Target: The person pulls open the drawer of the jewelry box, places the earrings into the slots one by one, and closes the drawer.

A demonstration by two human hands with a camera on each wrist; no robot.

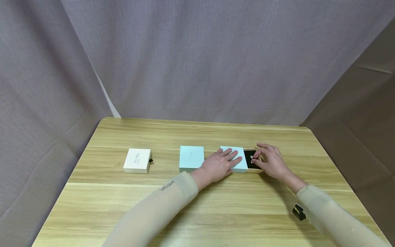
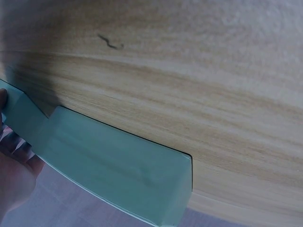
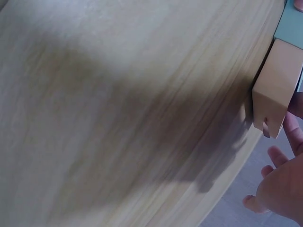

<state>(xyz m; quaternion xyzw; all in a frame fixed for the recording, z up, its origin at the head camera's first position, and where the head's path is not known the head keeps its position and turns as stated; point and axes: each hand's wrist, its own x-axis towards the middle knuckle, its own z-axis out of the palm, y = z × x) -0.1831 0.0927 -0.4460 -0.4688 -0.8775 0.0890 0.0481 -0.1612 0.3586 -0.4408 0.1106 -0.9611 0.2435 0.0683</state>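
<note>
On the right, a light blue slide box [image 1: 242, 149] has its tan drawer [image 1: 254, 171] pulled partway out to the right. Black lining [image 1: 248, 153] shows inside the drawer, with a small shiny piece of jewellery [image 1: 251, 157] on it. My left hand [image 1: 218, 165] rests palm down across the blue sleeve, fingers spread. Over the drawer, my right hand [image 1: 271, 164] pinches at the jewellery with thumb and index finger; the other fingers stay raised. In the right wrist view, the tan drawer [image 3: 279, 75] hides those fingertips and the jewellery.
A second light blue box [image 1: 191, 157] lies closed beside my left wrist. Farther left is a white box [image 1: 137, 160] with a black pull tab [image 1: 151, 160]. A small black object [image 1: 298, 212] is by my right sleeve. Grey curtain [image 1: 197, 61] hangs behind the wooden table [image 1: 216, 219].
</note>
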